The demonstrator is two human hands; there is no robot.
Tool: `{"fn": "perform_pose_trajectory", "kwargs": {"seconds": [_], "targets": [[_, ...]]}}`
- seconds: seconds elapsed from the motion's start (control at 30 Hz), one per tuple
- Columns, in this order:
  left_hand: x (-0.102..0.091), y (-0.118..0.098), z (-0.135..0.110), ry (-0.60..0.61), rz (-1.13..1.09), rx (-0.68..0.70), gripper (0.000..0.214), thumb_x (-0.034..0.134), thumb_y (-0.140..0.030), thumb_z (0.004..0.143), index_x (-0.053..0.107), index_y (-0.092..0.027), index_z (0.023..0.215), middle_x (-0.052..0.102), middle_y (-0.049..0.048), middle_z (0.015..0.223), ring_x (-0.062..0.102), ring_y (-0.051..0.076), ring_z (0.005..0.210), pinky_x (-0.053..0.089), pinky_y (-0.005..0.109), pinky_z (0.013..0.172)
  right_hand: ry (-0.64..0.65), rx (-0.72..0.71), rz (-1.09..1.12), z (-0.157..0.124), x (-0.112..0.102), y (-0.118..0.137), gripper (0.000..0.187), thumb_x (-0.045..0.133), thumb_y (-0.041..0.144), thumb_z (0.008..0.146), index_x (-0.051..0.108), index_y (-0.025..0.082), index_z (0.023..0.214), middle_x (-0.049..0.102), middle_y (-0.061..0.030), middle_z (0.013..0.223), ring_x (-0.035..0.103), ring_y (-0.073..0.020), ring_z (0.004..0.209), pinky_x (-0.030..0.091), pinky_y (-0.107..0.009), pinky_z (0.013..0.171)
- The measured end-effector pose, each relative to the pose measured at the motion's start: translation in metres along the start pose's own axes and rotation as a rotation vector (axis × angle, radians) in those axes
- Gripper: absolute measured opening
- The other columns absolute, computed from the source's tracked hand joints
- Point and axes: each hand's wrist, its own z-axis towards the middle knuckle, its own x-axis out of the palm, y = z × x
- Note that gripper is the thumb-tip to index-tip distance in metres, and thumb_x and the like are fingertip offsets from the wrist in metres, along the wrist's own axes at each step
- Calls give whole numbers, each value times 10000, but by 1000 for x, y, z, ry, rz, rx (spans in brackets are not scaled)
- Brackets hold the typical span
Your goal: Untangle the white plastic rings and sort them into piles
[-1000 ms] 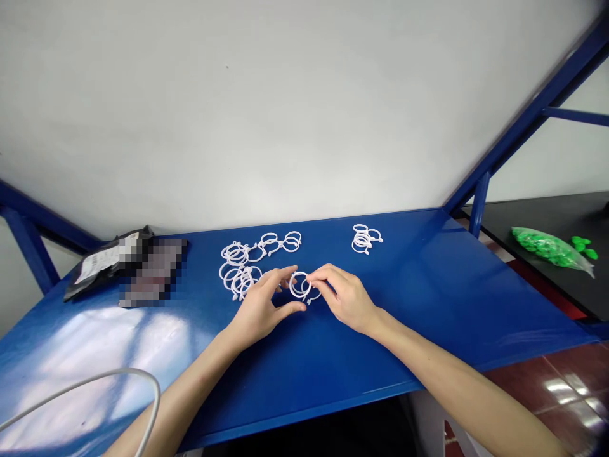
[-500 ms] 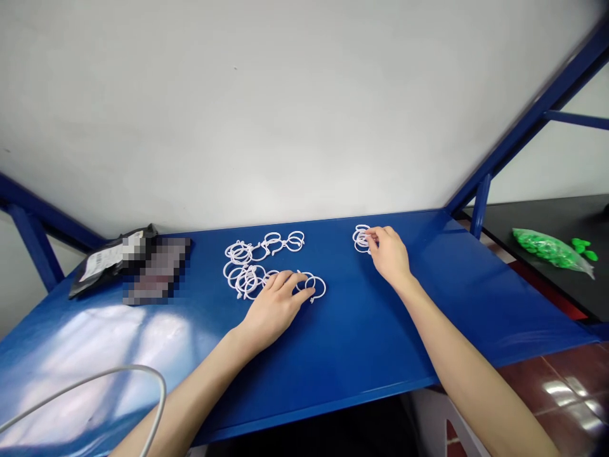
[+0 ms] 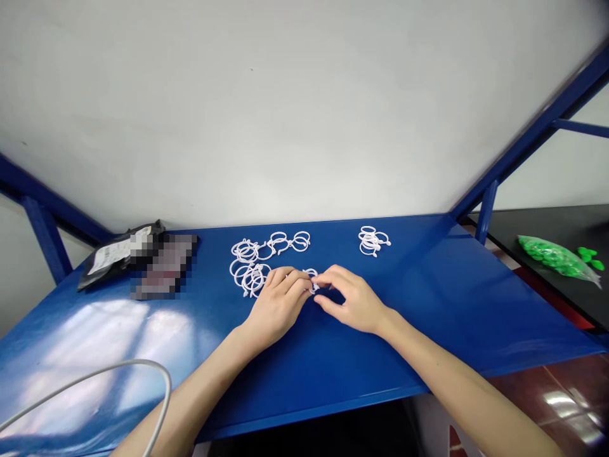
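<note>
Head view: a white ring peeks out between the left hand and right hand, back from the worktop front edge. Left fingers are together, right finger and thumb apart; I can't tell if they pinch.

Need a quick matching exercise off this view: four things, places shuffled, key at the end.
1. Right hand
2. Smaller ring cluster
3. Bag of green pieces
4. Black package

A. On the black surface, far right
B. Blue table, back left
C. Next to the left hand, fingertips by a white ring
D. Blue table, back, right of centre

Pairs: 1-C, 2-D, 3-A, 4-B
</note>
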Motion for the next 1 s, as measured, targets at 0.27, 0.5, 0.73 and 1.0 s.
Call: {"fn": "perform_pose_trajectory", "kwargs": {"seconds": [0.27, 0.5, 0.73, 1.0], "targets": [[-3, -3, -2, -18, -125, -67, 174, 468, -223, 1051, 642, -216, 1042, 717, 47, 905, 597, 192, 821, 503, 338, 763, -33, 98, 159, -2, 2, 2, 148, 589, 305, 1025, 629, 225, 906, 685, -10, 829, 660, -157, 731, 565, -286, 689], [2, -1, -6, -33, -357, -357, 72, 509, -276, 1002, 564, -239, 973, 708, 2, 867, 677, 153, 734, 532, 271, 667, -7, 43, 255, -5, 6, 6, 137, 649, 262, 978, 619, 244, 1110, 659, -42, 1008, 687, -157, 802, 606, -313, 754], [-4, 3, -5, 26, -548, -480, 59, 546, -305, 958, 547, -246, 956, 742, -29, 762, 707, 151, 652, 511, 261, 610, -2, 13, 316, -3, 6, 10, 230, 602, 222, 1016, 658, 253, 1237, 646, -64, 1122, 702, -157, 893, 612, -336, 861], [-2, 4, -7, 52, -608, -455, 103, 606, -327, 946, 540, -250, 966, 778, -26, 793, 753, 169, 720, 552, 277, 658, 47, 20, 290, -2, 4, 13, 164, 575, 209, 1022, 691, 221, 1137, 705, -43, 975, 688, -167, 861, 586, -310, 800]]}}
